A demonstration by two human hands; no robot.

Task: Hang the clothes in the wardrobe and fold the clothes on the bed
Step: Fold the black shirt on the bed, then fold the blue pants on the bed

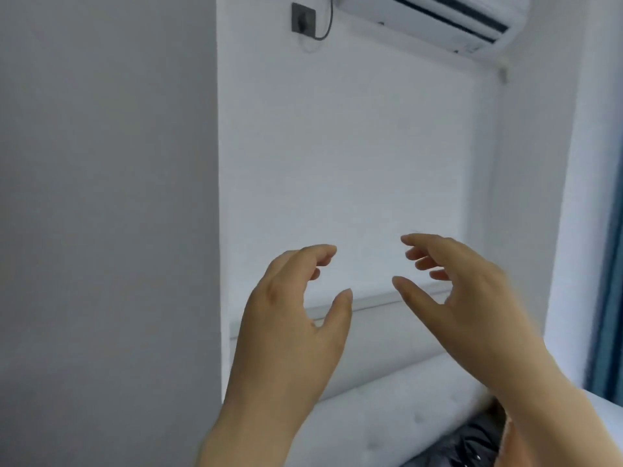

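Observation:
My left hand (290, 318) and my right hand (458, 291) are raised side by side in front of a white roller blind (354, 163). Both have loosely curved fingers and hold nothing. A gap separates the two hands. At the bottom right, a dark crumpled garment (468, 446) and a strip of peach fabric (509, 439) lie against the white padded headboard (387, 409) of the bed. My right forearm hides part of them. No wardrobe or hanger is in view.
A plain grey wall panel (101, 230) fills the left half. An air conditioner (438, 18) hangs at the top right, with a wall socket (302, 16) and cable beside it. A blue curtain (606, 298) runs down the right edge.

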